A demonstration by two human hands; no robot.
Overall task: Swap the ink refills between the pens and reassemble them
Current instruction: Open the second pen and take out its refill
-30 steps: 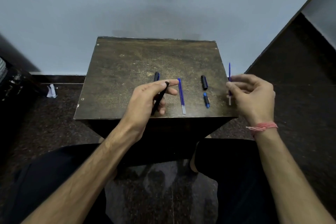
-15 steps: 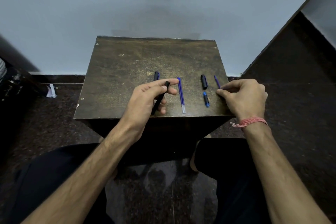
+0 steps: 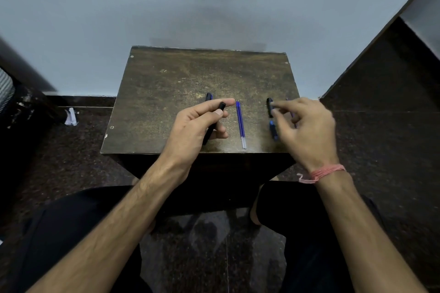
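Left hand [image 3: 197,123]: closed around a slim black plastic pen barrel [image 3: 215,118], pinched between thumb and forefinger with its open end raised toward the wall, apparently so that a refill can be fed in.
Right hand [image 3: 307,131]: loosely open, nothing gripped; the fingertips [image 3: 273,112] are blurred, just over a short black pen cap piece [image 3: 269,106].
Refills: one thin blue ink refill [image 3: 240,123] is laid lengthwise on the worn dark wooden table [image 3: 166,78], between the hands, within easy reach; a second blue refill [image 3: 292,115] is mostly hidden behind the right fingers.
Other parts: a short blue tip section [image 3: 273,129] is laid near the front edge; a black-and-blue piece [image 3: 209,96] is seen beyond the left thumb.
Surroundings: a scrap of white paper [image 3: 71,116] lies on the floor, well apart.
Obstruction: none between the centre refill and the barrel, by judgement.
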